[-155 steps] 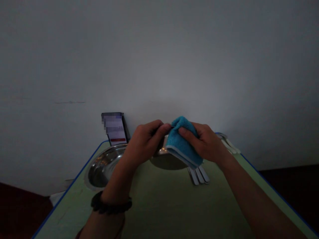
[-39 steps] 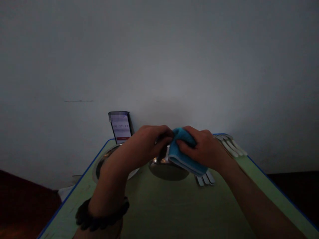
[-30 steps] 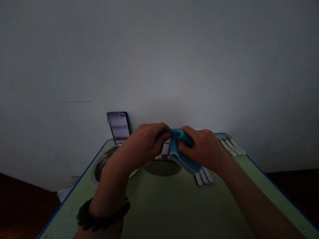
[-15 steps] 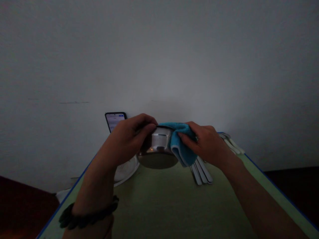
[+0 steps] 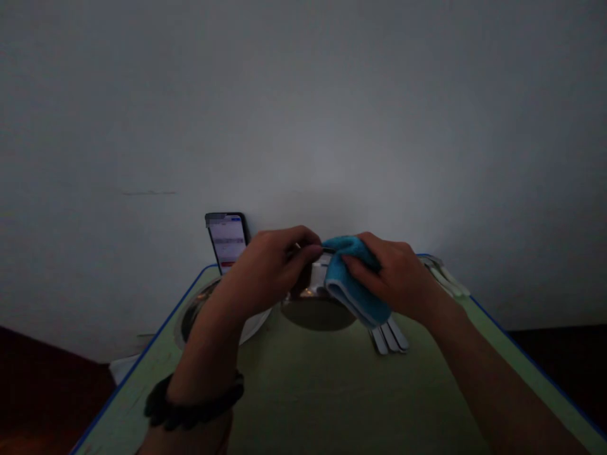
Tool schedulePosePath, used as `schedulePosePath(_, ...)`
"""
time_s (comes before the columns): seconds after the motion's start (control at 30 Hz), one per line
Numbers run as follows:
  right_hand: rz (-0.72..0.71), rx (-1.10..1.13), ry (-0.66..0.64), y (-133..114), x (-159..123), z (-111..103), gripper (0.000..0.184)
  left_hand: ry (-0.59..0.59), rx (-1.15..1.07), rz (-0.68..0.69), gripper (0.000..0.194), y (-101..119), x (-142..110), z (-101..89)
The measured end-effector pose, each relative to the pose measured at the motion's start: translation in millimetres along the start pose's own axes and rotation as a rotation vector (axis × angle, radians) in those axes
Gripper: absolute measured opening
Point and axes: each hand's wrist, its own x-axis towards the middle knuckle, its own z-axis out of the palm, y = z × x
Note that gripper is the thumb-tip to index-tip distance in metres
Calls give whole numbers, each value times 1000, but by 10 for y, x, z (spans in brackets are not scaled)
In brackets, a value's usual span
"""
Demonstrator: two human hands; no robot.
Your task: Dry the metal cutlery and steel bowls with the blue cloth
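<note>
A shiny metal bowl (image 5: pixel 317 313) is held up above the green table, tilted so that its base faces me. My left hand (image 5: pixel 272 268) pinches its rim from the left, thumb and fingers closed on the edge. In my right hand (image 5: pixel 391 268) is a folded blue cloth (image 5: pixel 348 278) with a pale border. The cloth is pressed over the rim and right side of the bowl, close to my left fingertips. The bowl's inside is turned away from view.
A phone (image 5: pixel 228 243) leans against the wall at the back left. Beside my left forearm lies a metal plate or shallow dish (image 5: pixel 192 313), partly covered. Several metal handles (image 5: pixel 389 338) lie under the cloth. Light-handled cutlery (image 5: pixel 448 281) rests at the table's (image 5: pixel 322 392) right edge.
My left hand has shifted right, nearer the cloth, with the bowl moving right and slightly down. The cloth now covers more of the bowl's side. More of the dish at left shows.
</note>
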Motion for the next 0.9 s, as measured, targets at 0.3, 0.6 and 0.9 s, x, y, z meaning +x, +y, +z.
schedulePosePath(0.3,-25,-29,-66,-8,25,-37,21,-49,90,129,18,53,10,34)
schedulePosePath(0.6,-23,-6,-39,-8,22,-74,23,71,198,162,18,-21,7,34)
schedulePosePath(0.9,-68,-21,-63,-2,14,-62,20,42,219,268,12,28,9,45)
